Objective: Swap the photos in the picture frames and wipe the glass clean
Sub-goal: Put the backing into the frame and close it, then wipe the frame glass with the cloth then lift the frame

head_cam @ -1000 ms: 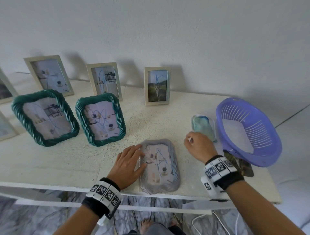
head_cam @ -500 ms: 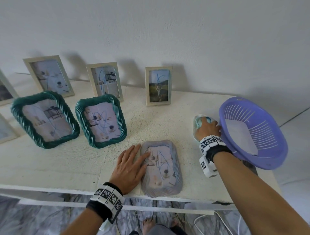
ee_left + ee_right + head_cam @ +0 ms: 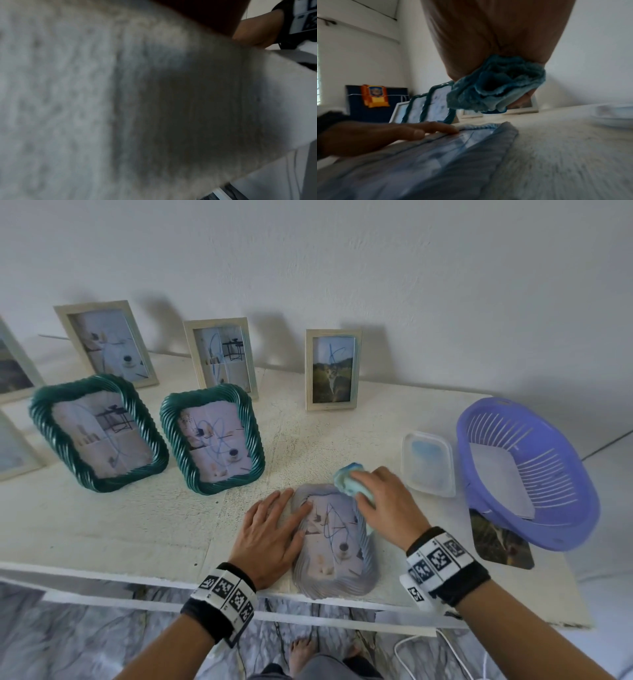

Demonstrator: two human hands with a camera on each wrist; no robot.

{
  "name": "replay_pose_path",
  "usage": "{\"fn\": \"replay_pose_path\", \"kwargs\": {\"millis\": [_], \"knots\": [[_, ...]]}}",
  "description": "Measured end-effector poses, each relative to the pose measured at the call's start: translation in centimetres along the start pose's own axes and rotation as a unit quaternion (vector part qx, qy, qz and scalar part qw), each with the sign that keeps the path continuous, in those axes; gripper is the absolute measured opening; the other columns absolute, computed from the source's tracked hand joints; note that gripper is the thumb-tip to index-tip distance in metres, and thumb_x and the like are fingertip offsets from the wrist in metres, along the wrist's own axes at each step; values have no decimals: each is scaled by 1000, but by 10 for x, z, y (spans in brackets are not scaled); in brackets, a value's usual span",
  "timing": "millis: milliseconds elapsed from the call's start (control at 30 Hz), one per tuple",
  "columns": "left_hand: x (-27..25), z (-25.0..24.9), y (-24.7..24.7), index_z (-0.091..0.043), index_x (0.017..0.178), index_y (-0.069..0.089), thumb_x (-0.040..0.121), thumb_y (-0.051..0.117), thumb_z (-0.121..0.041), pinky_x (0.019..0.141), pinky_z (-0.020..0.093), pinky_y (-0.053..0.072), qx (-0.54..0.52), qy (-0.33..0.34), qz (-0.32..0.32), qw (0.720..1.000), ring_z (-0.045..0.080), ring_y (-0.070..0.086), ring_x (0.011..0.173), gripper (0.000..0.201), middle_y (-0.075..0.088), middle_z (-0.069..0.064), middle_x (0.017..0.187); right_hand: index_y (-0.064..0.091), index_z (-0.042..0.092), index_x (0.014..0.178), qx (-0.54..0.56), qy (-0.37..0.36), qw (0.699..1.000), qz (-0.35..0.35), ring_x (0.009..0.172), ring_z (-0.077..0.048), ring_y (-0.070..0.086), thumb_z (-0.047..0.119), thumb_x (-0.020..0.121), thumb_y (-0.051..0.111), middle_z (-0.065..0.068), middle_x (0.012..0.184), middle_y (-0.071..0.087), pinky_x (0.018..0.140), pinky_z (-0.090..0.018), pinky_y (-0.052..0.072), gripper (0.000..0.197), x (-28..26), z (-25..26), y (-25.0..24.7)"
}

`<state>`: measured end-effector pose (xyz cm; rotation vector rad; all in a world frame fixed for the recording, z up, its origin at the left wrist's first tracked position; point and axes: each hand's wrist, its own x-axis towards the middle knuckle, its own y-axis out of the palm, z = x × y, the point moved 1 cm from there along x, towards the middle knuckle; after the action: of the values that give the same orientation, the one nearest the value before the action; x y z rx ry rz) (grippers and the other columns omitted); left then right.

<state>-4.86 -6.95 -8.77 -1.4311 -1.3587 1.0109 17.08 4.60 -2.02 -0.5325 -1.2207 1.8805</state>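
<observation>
A grey ribbed picture frame point(image 3: 334, 577) lies flat at the table's front edge, blue scribbles on its glass. My left hand point(image 3: 270, 529) lies flat with straight fingers on the frame's left border, seen too in the right wrist view point(image 3: 373, 135). My right hand point(image 3: 383, 505) grips a crumpled light-blue cloth point(image 3: 347, 479) point(image 3: 494, 89) just above the frame's upper right corner point(image 3: 489, 125). The left wrist view is blurred and shows only the table surface point(image 3: 68, 108).
Two green twisted frames point(image 3: 99, 436) point(image 3: 214, 443) lean behind, and pale frames point(image 3: 106, 344) point(image 3: 222, 356) point(image 3: 332, 369) stand by the wall. A clear plastic tub point(image 3: 428, 463), a purple basket point(image 3: 527, 470) and a loose photo point(image 3: 500, 541) sit to the right.
My right hand went to the plastic tub, picked up the blue cloth and carried it left over the grey frame. My left hand stayed pressed on the frame's left side.
</observation>
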Motion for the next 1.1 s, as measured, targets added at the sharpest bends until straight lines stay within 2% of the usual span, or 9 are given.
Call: {"fn": "replay_pose_path", "kwargs": {"millis": [133,333,500,600,667,767,867,967,1100], "knots": [[0,-1,0,-40,151,32,99,22,-53,116,41,15,-3,-8,0,1000,26,26,146,55,31,4,159,53,22,128,-39,-26,998,50,83,-16,44,18,95,55,-4,99,46,64,-18,31,34,-6,12,20],[1,-2,2,-44,149,32,96,26,-53,116,41,15,0,-24,-8,1000,23,26,145,54,32,0,159,52,14,125,-49,3,996,72,91,-17,42,14,97,48,-8,116,43,72,-21,34,28,-12,24,35],[1,-5,3,-42,147,38,98,29,-53,114,42,19,1,-26,-14,1000,26,35,142,51,39,3,155,58,14,124,-9,-84,986,144,88,-10,38,14,96,50,0,103,37,73,-19,33,29,-34,35,28],[1,-2,4,-41,148,36,98,27,-53,115,42,17,1,-22,-21,1000,26,33,143,51,37,4,156,58,15,123,-67,-70,988,120,93,-15,42,8,91,58,-6,109,45,74,-23,47,33,-16,20,23],[0,-3,3,-41,147,37,99,26,-52,116,45,21,-3,-22,-22,1000,27,34,142,51,38,4,155,58,14,120,-87,-36,991,100,93,-19,47,6,89,60,-8,112,46,74,-28,53,31,-6,19,23],[0,-7,2,-38,145,43,97,30,-50,115,46,26,-3,-26,-23,999,28,38,140,51,42,5,153,55,12,122,-43,-22,994,99,98,-18,47,13,95,51,-7,119,42,81,-22,46,27,-16,31,29],[1,-7,3,-37,142,47,95,34,-49,114,45,25,-6,-28,-37,999,28,40,139,51,44,6,151,57,12,123,-6,-78,986,145,89,-13,41,14,96,48,-1,104,36,75,-21,38,29,-40,43,30],[1,-4,2,-39,143,46,95,33,-50,114,48,30,-5,-28,-35,999,28,38,141,51,42,5,153,56,12,127,-58,-94,982,155,97,-18,46,11,96,50,-5,113,43,80,-28,51,32,-32,34,27],[0,-7,3,-40,144,43,96,32,-48,115,48,28,-3,-28,-34,999,27,35,142,50,41,4,154,51,11,131,-106,-12,988,111,103,-22,47,3,90,54,-11,125,42,81,-28,52,42,-12,27,24]]}}
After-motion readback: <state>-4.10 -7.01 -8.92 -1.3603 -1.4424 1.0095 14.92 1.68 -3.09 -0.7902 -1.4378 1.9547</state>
